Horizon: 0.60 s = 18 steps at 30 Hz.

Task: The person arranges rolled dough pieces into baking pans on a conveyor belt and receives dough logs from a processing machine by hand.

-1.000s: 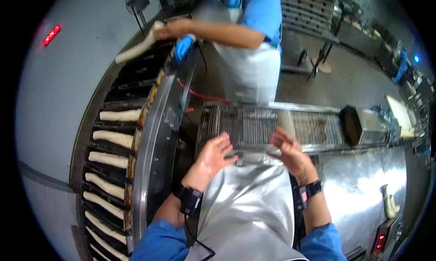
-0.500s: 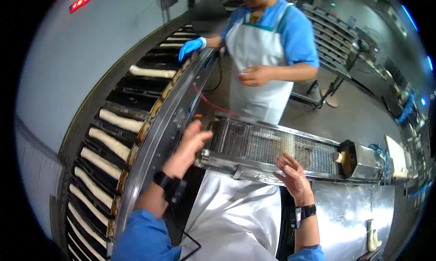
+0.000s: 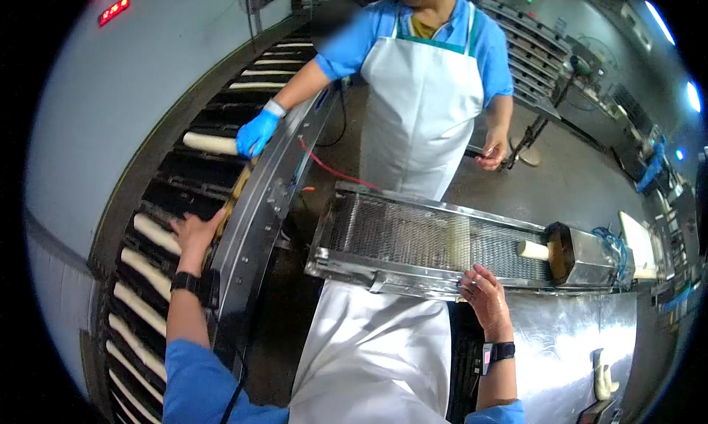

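My left hand (image 3: 196, 234) reaches over the slotted conveyor (image 3: 179, 171) on the left, fingers spread, by the near end of a pale dough strip (image 3: 153, 231). Whether the fingertips touch that strip I cannot tell. My right hand (image 3: 487, 299) is raised beside the near rail of a metal mesh conveyor (image 3: 369, 225), fingers loosely apart and holding nothing. On the mesh belt, a short dough piece (image 3: 532, 250) sticks out of the housing (image 3: 586, 256) at the right end.
Across the mesh conveyor stands a co-worker in a white apron (image 3: 417, 107); their blue-gloved hand (image 3: 256, 134) is on another dough strip (image 3: 210, 143). A steel table (image 3: 557, 343) lies at my right with dough pieces (image 3: 605, 376) on it. A red hose (image 3: 324, 164) runs behind the mesh belt.
My left hand has moved left from the mesh conveyor's end to over the slotted conveyor. The co-worker's gloved hand has come down onto a strip. More dough protrudes from the housing.
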{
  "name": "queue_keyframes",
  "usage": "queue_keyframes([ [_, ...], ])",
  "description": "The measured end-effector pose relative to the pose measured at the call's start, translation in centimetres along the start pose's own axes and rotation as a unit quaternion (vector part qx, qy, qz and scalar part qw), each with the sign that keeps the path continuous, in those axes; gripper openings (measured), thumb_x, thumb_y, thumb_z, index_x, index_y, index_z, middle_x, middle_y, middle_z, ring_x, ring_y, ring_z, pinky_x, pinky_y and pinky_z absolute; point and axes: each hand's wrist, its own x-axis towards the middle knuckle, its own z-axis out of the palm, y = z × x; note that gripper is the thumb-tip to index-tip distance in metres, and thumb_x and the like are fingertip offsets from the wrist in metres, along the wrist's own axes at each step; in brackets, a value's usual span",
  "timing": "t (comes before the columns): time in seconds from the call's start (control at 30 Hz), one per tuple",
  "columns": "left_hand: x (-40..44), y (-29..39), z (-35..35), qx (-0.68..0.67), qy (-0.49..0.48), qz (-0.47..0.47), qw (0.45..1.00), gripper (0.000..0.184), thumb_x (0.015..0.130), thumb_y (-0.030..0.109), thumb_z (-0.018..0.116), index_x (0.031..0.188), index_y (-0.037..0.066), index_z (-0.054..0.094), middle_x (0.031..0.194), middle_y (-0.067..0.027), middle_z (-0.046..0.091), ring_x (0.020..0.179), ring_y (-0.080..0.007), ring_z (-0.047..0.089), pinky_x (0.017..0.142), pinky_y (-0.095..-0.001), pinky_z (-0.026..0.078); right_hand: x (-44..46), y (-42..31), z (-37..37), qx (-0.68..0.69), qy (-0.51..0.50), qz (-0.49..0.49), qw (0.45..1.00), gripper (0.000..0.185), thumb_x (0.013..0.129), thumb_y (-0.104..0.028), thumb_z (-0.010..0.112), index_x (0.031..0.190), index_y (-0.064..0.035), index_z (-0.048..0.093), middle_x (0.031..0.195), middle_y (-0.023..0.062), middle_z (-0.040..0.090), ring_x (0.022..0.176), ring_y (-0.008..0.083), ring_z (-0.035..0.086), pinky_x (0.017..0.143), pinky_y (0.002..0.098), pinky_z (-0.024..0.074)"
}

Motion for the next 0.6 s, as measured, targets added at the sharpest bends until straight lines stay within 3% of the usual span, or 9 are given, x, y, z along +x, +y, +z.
queue_keyframes([
  [0.07, 0.3, -0.7, 0.6, 0.018, -0.030, -0.019, 0.999, 0.119, 0.073, 0.083, 0.051, 0.140, -0.014, 0.033, 0.147, -0.0310, 0.031, 0.143, -0.0453, 0.012, 0.116, -0.0545, 0.014, 0.6, -0.3, -0.7, -0.068, 0.037, -0.027, 0.997, 0.054, 0.086, -0.012, 0.068, 0.133, 0.0014, 0.045, 0.123, 0.0170, 0.056, 0.106, 0.0249, 0.060, 0.091, 0.0364, 0.0516],
  [0.1, -1.4, -0.6, 0.4, -0.008, 0.023, -0.030, 0.999, 0.122, 0.073, 0.082, 0.051, 0.146, -0.011, 0.020, 0.145, -0.0355, 0.032, 0.143, -0.0466, 0.010, 0.117, -0.0523, 0.012, 0.8, -0.5, -1.1, -0.066, 0.041, -0.027, 0.997, 0.054, 0.086, -0.012, 0.068, 0.133, 0.0014, 0.045, 0.123, 0.0170, 0.056, 0.106, 0.0249, 0.060, 0.091, 0.0364, 0.0516],
  [0.2, -2.8, -0.7, 0.9, 0.037, 0.103, -0.055, 0.992, 0.124, 0.071, 0.080, 0.055, 0.150, -0.005, 0.012, 0.139, -0.0385, 0.038, 0.141, -0.0500, 0.015, 0.117, -0.0495, 0.010, 3.3, -1.0, -3.0, -0.245, 0.079, -0.119, 0.959, 0.057, 0.083, -0.011, 0.070, 0.133, 0.0042, 0.045, 0.128, 0.0213, 0.052, 0.114, 0.0293, 0.054, 0.094, 0.0371, 0.0502],
  [0.23, -3.0, -0.8, 0.7, 0.037, 0.108, -0.063, 0.991, 0.124, 0.071, 0.080, 0.055, 0.150, -0.005, 0.012, 0.139, -0.0385, 0.038, 0.141, -0.0500, 0.015, 0.117, -0.0495, 0.010, 4.8, -0.8, -4.5, -0.336, 0.091, -0.142, 0.927, 0.062, 0.079, -0.013, 0.074, 0.133, 0.0022, 0.046, 0.130, 0.0215, 0.050, 0.119, 0.0322, 0.050, 0.100, 0.0416, 0.0448],
  [0.33, -4.5, -1.6, 0.3, 0.006, 0.121, -0.079, 0.990, 0.123, 0.069, 0.078, 0.060, 0.150, -0.002, 0.014, 0.135, -0.0419, 0.040, 0.137, -0.0523, 0.023, 0.117, -0.0504, 0.012, 7.3, -1.7, -5.0, -0.626, 0.124, -0.246, 0.730, 0.070, 0.073, -0.016, 0.078, 0.134, -0.0021, 0.046, 0.131, 0.0236, 0.045, 0.125, 0.0401, 0.041, 0.108, 0.0451, 0.0342],
  [0.43, -5.6, -1.9, 0.0, -0.017, 0.113, -0.107, 0.988, 0.125, 0.068, 0.077, 0.063, 0.150, -0.002, 0.012, 0.134, -0.0421, 0.040, 0.138, -0.0521, 0.023, 0.117, -0.0490, 0.009, 11.7, -1.3, -7.8, -0.745, 0.109, -0.245, 0.611, 0.078, 0.068, -0.015, 0.077, 0.137, -0.0020, 0.042, 0.141, 0.0213, 0.039, 0.134, 0.0425, 0.032, 0.111, 0.0480, 0.0311],
  [0.5, -5.5, -2.1, -0.3, -0.020, 0.107, -0.109, 0.988, 0.126, 0.067, 0.076, 0.065, 0.150, -0.003, 0.012, 0.135, -0.0430, 0.038, 0.138, -0.0524, 0.022, 0.117, -0.0485, 0.008, 12.6, -1.4, -7.1, -0.798, 0.103, -0.205, 0.557, 0.075, 0.065, -0.008, 0.071, 0.134, 0.0010, 0.042, 0.138, 0.0193, 0.044, 0.131, 0.0452, 0.034, 0.110, 0.0493, 0.0324],
  [0.57, -5.4, -1.9, -1.0, -0.065, 0.100, -0.117, 0.986, 0.127, 0.065, 0.072, 0.070, 0.150, -0.003, 0.012, 0.136, -0.0452, 0.033, 0.136, -0.0533, 0.025, 0.116, -0.0495, 0.014, 13.6, -1.2, -6.8, -0.837, 0.107, -0.178, 0.507, 0.084, 0.065, -0.011, 0.078, 0.140, -0.0060, 0.040, 0.147, 0.0098, 0.038, 0.139, 0.0405, 0.028, 0.107, 0.0526, 0.0354],
  [0.6, -4.4, -2.1, -0.7, -0.069, 0.099, -0.123, 0.985, 0.127, 0.065, 0.072, 0.070, 0.150, -0.003, 0.012, 0.136, -0.0452, 0.033, 0.136, -0.0533, 0.025, 0.116, -0.0495, 0.014, 13.8, -1.1, -6.0, -0.827, 0.119, -0.204, 0.510, 0.084, 0.064, -0.011, 0.078, 0.140, -0.0081, 0.041, 0.146, 0.0095, 0.039, 0.137, 0.0393, 0.031, 0.104, 0.0521, 0.0388],
])
